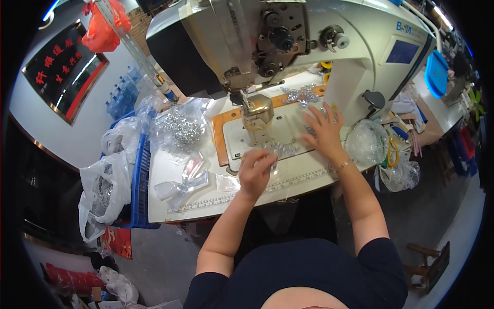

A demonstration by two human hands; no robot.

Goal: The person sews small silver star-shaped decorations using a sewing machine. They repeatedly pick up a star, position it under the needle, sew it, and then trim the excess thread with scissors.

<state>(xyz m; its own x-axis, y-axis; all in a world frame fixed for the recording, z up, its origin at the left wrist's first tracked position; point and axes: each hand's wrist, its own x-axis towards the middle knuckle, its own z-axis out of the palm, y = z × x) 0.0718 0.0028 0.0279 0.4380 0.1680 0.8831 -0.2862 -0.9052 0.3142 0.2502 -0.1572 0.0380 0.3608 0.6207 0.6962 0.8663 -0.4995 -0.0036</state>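
A white sewing machine (350, 62) stands on the table before me, its needle area over a pale metal plate (239, 139). My left hand (254, 172) is closed, fingers curled, at the near edge of the plate. Its fingertips pinch the edge of a shiny silvery trim piece (285, 150) that lies in front of the presser area. My right hand (324, 133) is spread open to the right of the plate, over more silvery trim, partly hidden under the fingers. Behind it, another bunch of silvery trim (301, 95) lies under the machine arm.
A heap of silvery pieces in clear plastic (182, 126) sits left of the plate. Clear plastic scraps (182, 185) and a ruler strip (298, 180) lie along the front edge. A blue basket (140, 180) with bags stands left. A clear bag (366, 141) lies at right.
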